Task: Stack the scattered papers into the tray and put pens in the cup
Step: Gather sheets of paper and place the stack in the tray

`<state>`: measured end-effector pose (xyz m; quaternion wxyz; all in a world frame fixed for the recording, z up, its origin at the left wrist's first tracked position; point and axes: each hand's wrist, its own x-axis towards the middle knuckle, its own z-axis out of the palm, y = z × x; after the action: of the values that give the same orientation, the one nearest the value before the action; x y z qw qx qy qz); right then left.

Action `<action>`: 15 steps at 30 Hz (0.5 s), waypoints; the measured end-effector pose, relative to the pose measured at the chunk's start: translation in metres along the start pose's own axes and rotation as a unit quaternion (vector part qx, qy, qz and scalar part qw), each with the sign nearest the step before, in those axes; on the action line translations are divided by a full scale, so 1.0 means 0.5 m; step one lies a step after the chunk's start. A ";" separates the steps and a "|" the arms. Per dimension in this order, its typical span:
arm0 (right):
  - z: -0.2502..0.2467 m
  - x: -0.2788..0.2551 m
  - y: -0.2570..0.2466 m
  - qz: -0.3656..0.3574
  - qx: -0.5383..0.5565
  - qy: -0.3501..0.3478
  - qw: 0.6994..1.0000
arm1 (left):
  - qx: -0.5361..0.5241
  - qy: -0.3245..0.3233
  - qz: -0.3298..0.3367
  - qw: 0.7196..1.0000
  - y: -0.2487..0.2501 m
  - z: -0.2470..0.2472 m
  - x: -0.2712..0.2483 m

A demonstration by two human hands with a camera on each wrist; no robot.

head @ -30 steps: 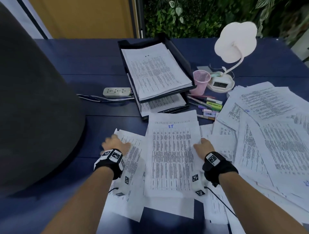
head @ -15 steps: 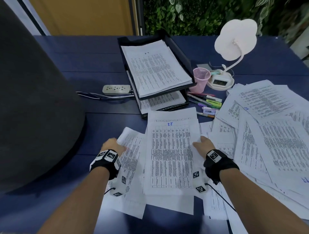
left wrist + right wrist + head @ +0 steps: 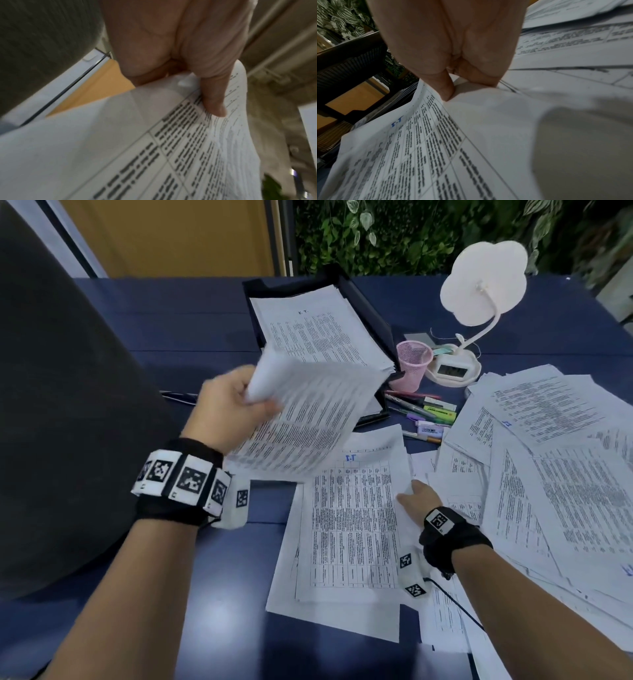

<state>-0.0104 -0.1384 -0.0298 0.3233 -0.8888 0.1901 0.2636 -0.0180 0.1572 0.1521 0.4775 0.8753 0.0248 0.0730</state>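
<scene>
White printed sheets (image 3: 308,419) hang lifted off the desk in the left hand (image 3: 227,409), which clamps one curled edge of the bundle; in the left wrist view the thumb (image 3: 213,97) presses down on the printed face while the other fingers fold underneath, so the grasp is firm on the paper. From that grip the sheets fan out and droop toward the right, their far corner hovering over the front of the black tray (image 3: 363,299), which lies just beyond and to the right of the hand and already carries a stack of pages. Below and to the right of the raised bundle, the right hand (image 3: 416,501) rests low on the desk at the right edge of a table-printed stack (image 3: 349,529) marked in blue at its top; the right wrist view shows its thumb (image 3: 445,89) on top of the sheet's edge and curled fingers tucked against it, pinching that edge. Farther right of this hand, loose papers (image 3: 555,460) lie overlapping across the blue desk (image 3: 191,313). Beyond the right hand, between the tray and those papers, pens and highlighters (image 3: 424,414) lie on the desk beside the pink mesh cup (image 3: 411,368). A white lamp (image 3: 479,302) stands just right of the cup.
</scene>
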 end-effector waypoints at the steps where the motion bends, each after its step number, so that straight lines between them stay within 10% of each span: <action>1: 0.000 0.000 0.001 -0.002 0.001 -0.001 1.000 | -0.042 0.018 0.013 0.999 0.011 -0.003 0.004; 6: -0.004 -0.001 0.002 -0.005 0.073 -0.011 0.997 | -0.215 -0.015 0.013 0.976 0.012 0.013 0.017; 15: -0.018 -0.027 -0.012 0.056 0.237 -0.018 0.970 | -0.001 -0.146 -0.221 0.964 -0.191 0.199 -0.050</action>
<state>-0.0149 -0.1377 -0.0130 0.5127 -0.7698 0.2910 0.2447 -0.0253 0.1235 0.0164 0.4808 0.8488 0.1477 -0.1628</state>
